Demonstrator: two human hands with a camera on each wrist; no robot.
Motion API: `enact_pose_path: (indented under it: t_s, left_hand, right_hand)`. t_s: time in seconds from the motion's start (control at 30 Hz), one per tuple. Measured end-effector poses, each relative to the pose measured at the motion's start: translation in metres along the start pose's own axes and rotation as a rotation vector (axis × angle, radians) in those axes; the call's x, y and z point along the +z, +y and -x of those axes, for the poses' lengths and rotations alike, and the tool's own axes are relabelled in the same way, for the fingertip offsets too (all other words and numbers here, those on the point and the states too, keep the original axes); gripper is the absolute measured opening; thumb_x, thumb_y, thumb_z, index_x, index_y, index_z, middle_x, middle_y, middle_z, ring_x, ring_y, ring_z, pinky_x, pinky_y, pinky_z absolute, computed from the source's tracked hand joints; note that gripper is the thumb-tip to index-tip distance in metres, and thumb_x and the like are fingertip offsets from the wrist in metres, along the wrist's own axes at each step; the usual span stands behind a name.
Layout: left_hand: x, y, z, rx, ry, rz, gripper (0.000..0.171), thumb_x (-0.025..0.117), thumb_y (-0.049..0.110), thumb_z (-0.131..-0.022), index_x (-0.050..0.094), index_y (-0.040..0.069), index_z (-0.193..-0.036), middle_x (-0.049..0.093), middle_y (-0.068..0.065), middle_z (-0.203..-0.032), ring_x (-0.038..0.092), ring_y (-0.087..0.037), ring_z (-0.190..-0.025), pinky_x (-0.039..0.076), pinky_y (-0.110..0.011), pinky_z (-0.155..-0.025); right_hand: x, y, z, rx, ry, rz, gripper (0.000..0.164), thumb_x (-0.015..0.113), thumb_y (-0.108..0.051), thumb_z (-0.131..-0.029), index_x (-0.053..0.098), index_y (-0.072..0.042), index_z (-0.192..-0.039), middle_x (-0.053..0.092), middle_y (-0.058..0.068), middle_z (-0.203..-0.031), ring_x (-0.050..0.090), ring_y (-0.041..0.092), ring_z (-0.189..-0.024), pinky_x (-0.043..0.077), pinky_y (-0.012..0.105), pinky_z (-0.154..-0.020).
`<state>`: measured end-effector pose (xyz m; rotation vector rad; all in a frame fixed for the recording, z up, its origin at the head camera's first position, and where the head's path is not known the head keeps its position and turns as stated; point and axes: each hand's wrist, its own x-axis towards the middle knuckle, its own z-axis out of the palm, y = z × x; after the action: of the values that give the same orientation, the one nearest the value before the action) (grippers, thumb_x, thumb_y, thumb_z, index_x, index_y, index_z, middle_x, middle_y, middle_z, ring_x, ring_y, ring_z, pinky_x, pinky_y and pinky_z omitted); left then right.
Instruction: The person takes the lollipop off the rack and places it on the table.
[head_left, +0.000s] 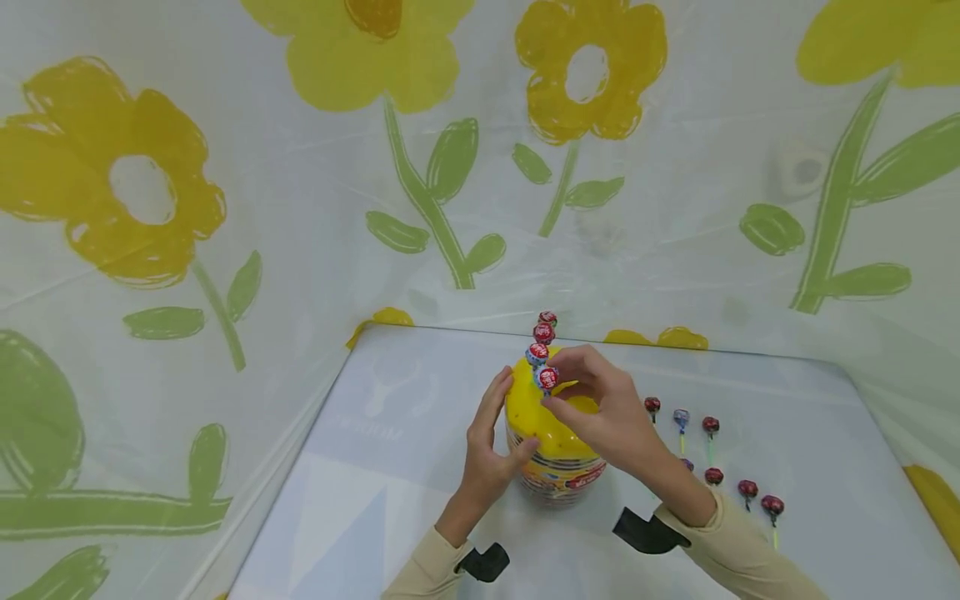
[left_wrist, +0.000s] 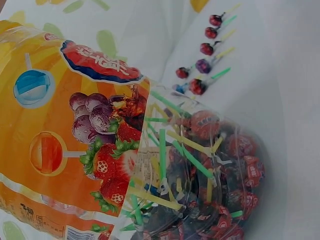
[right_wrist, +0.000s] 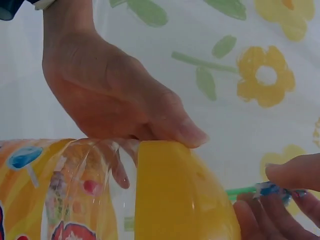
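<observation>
A clear plastic jar (head_left: 558, 479) with a domed yellow lid (head_left: 551, 429) stands upright on the table, packed with lollipops. My left hand (head_left: 491, 458) grips it at the lid, thumb at the front and fingers along the left side. In the right wrist view, the left thumb (right_wrist: 192, 135) lies on the edge of the lid. Over the lid, my right hand (head_left: 607, 404) pinches a blue-and-red wrapped lollipop (head_left: 547, 379) just under its head. Its green stick (right_wrist: 240, 191) runs to the lid. Behind it, other lollipops (head_left: 543, 332) stand in a row on the lid.
Several loose lollipops (head_left: 711, 425) lie on the white table (head_left: 360, 467) to the right of the jar, with dark red, blue and purple wrappers. A flower-printed curtain (head_left: 315, 208) hangs behind and along the sides of the table.
</observation>
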<state>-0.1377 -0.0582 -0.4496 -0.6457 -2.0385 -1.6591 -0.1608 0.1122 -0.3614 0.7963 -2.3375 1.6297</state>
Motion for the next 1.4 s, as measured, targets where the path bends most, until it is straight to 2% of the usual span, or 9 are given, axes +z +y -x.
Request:
enact_pose_path:
  t_s: [0.23,0.6,0.67,0.8,0.97,1.2,1.4]
  left_hand:
    - [0.002,-0.002,0.000,0.007,0.000,0.013,0.065,0.065,0.019,-0.087,0.036,-0.005,-0.140,0.031,-0.026,-0.146,0.032,-0.028,-0.137,0.030,-0.040,-0.110]
    - [0.003,-0.001,0.002,-0.009,0.008,-0.003,0.065,0.065,0.021,-0.088,0.036,-0.004,-0.140,0.032,-0.023,-0.147,0.032,-0.027,-0.137,0.030,-0.040,-0.109]
    - [0.003,-0.003,0.002,-0.007,0.009,-0.008,0.065,0.065,0.022,-0.088,0.036,-0.004,-0.140,0.032,-0.023,-0.147,0.032,-0.027,-0.137,0.031,-0.042,-0.109]
    - [0.005,-0.019,0.005,-0.018,0.014,-0.004,0.066,0.066,0.023,-0.087,0.036,0.001,-0.142,0.031,-0.016,-0.150,0.031,-0.026,-0.138,0.029,-0.042,-0.109]
    - [0.008,-0.036,0.009,-0.031,0.014,-0.005,0.069,0.064,0.034,-0.088,0.034,0.011,-0.145,0.029,-0.006,-0.153,0.029,-0.024,-0.139,0.028,-0.038,-0.111]
    - [0.009,-0.038,0.010,-0.011,0.019,0.009,0.069,0.061,0.040,-0.088,0.034,0.013,-0.146,0.028,-0.006,-0.153,0.029,-0.027,-0.139,0.028,-0.040,-0.111]
    - [0.008,-0.038,0.009,0.005,0.020,0.007,0.070,0.060,0.042,-0.088,0.034,0.012,-0.146,0.028,-0.007,-0.153,0.029,-0.028,-0.138,0.028,-0.041,-0.111]
  right_hand:
    - [0.004,-0.002,-0.004,-0.075,0.016,0.026,0.039,0.072,0.008,-0.076,0.058,-0.006,-0.110,0.067,0.003,-0.105,0.065,0.013,-0.088,0.056,0.027,-0.076]
    - [-0.011,-0.017,-0.005,-0.131,0.053,0.016,0.041,0.072,0.008,-0.077,0.058,-0.003,-0.114,0.065,0.003,-0.106,0.065,0.014,-0.090,0.056,0.026,-0.077]
    - [-0.015,-0.020,-0.004,-0.132,0.055,0.012,0.041,0.072,0.009,-0.077,0.058,-0.003,-0.113,0.065,0.003,-0.106,0.065,0.015,-0.090,0.056,0.026,-0.077]
    - [-0.025,-0.023,-0.001,-0.124,0.066,-0.001,0.040,0.072,0.010,-0.076,0.059,-0.003,-0.112,0.065,0.002,-0.104,0.065,0.015,-0.088,0.056,0.025,-0.076]
    - [-0.039,-0.022,0.004,-0.105,0.079,0.001,0.041,0.071,0.012,-0.075,0.059,-0.002,-0.112,0.064,0.003,-0.101,0.064,0.013,-0.087,0.056,0.023,-0.076]
    - [-0.063,-0.010,0.013,-0.082,0.085,0.049,0.040,0.070,0.012,-0.076,0.058,0.001,-0.112,0.062,0.003,-0.099,0.062,0.011,-0.085,0.055,0.019,-0.073]
    - [-0.080,0.002,0.024,-0.027,0.110,0.085,0.041,0.071,0.011,-0.076,0.058,-0.001,-0.113,0.060,0.003,-0.097,0.061,0.010,-0.084,0.054,0.017,-0.072]
